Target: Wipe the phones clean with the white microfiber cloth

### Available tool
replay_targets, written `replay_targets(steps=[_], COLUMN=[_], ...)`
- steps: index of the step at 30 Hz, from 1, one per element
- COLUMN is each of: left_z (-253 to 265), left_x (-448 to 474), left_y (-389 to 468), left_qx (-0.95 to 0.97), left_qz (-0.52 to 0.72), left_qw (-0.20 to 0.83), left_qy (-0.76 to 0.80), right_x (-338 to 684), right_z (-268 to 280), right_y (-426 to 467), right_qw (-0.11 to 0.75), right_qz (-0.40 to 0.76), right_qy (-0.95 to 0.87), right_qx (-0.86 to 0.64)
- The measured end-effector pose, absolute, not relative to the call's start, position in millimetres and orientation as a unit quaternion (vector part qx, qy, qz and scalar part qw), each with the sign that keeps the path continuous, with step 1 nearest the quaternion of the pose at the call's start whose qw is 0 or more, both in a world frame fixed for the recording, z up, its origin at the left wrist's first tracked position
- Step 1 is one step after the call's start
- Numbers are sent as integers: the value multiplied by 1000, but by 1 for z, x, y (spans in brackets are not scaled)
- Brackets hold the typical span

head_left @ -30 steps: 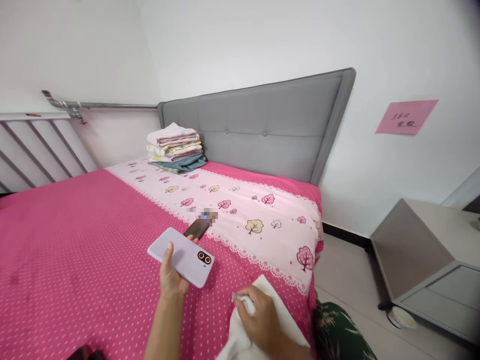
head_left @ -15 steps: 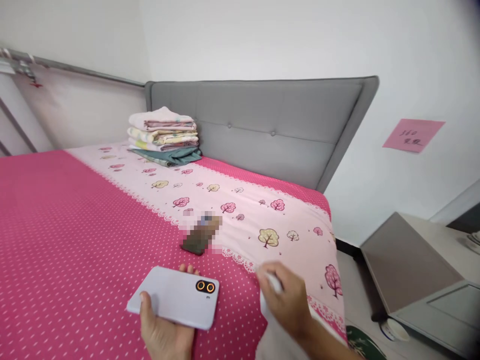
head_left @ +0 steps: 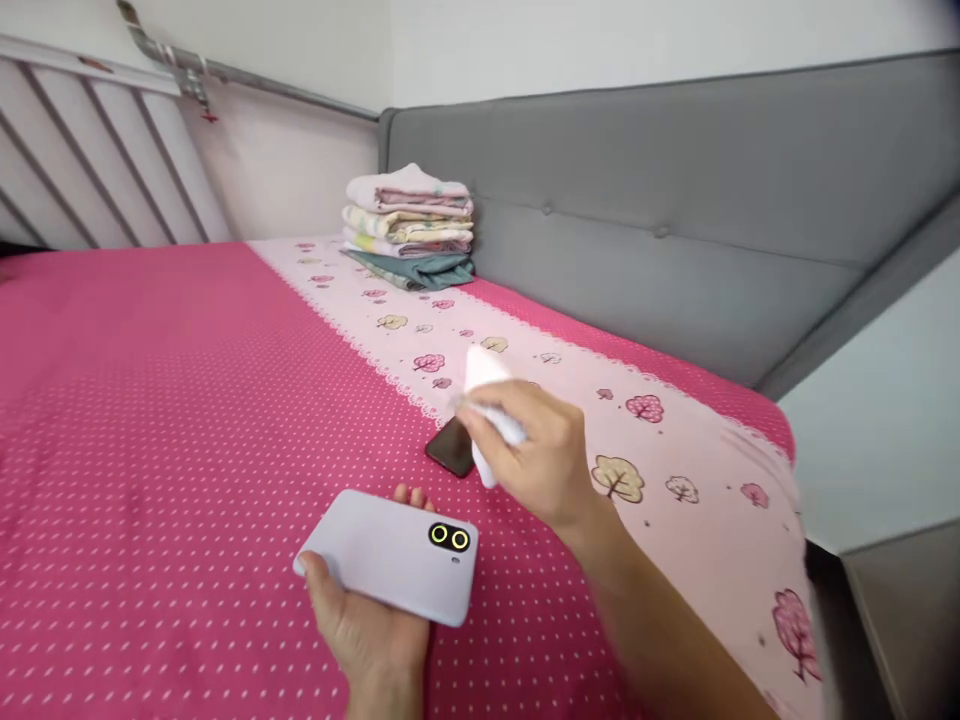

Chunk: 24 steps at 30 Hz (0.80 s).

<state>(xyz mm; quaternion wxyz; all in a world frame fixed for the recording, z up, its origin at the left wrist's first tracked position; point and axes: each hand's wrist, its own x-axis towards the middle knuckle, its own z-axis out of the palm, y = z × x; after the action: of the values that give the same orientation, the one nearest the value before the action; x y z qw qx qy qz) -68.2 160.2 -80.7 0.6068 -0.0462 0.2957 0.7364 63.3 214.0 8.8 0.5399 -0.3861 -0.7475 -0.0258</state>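
My left hand (head_left: 375,620) grips a pale lilac smartphone (head_left: 386,560) from below, thumb over its near edge. The phone lies back up, and its dark camera panel with two ringed lenses faces me at the right end. Pinched in my right hand (head_left: 540,450) is a folded white tissue (head_left: 486,372), which sticks up past the fingers and hangs below them, slightly blurred. Behind it a dark smartphone (head_left: 450,448) lies on the bed, partly covered by my right hand and the tissue.
A pink dotted bedspread (head_left: 187,430) with a pale tree-print band covers the bed. Folded bedding (head_left: 409,230) is stacked against the grey headboard (head_left: 675,190). A white radiator (head_left: 97,150) and a pipe (head_left: 247,78) run along the left wall.
My right hand has lifted the tissue up and away from the near side, over the dark phone. The view has turned right to left, and my left hand still holds the lilac phone.
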Motion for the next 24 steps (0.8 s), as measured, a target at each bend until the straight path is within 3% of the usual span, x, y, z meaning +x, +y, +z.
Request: replay_targets(steps=[3, 6, 9, 18, 24], left_z=[-82, -84, -86, -87, -84], left_x=[-68, -67, -66, -64, -56], left_y=[160, 160, 159, 155, 154], left_qx=[-76, -100, -105, -59, -102], left_qz=[710, 703, 705, 693, 704], left_qw=[648, 658, 657, 676, 661], left_qy=[265, 251, 244, 243, 240], right_x=[59, 59, 62, 50, 37], right_z=[-25, -36, -33, -43, -62], right_y=[199, 199, 199, 190, 195], right_qw=[493, 382, 349, 262, 288], right_qz=[113, 239, 284, 279, 259], right_qy=[-744, -793, -800, -870, -885], right_qx=[-436, -411, -396, -311, -258])
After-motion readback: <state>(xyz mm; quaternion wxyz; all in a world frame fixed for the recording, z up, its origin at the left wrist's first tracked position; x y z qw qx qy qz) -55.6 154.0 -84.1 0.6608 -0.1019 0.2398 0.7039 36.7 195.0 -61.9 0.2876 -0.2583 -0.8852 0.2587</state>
